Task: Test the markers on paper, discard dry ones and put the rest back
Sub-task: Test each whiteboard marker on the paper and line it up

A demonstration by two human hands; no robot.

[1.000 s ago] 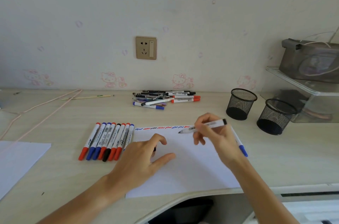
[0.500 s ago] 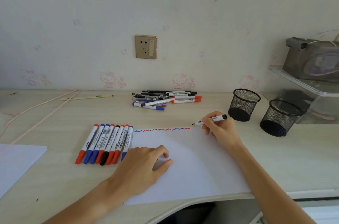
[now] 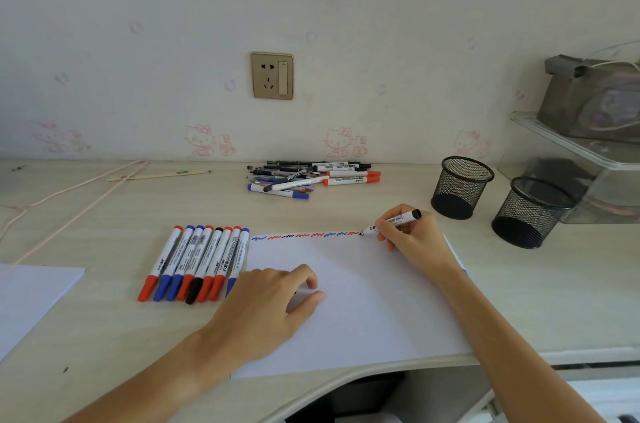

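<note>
The right hand (image 3: 412, 235) pinched a black-ended marker (image 3: 391, 222), fingers curled round its barrel, with the tip touching the far edge of the white paper (image 3: 363, 311) just right of a row of red, blue and black squiggles (image 3: 304, 235). The left hand (image 3: 266, 305) rested on the paper's near left part, fingers loosely curled; whether it held anything could not be told. A row of eight capped markers (image 3: 197, 263) lay side by side on the tabletop (image 3: 104, 336), just left of the paper. A loose pile of pens and markers (image 3: 308, 176) lay at the far side near the wall. Two black mesh cups (image 3: 462, 187) stood at the right, well apart from the paper. Another white sheet (image 3: 31, 298) lay at the left edge.
</note>
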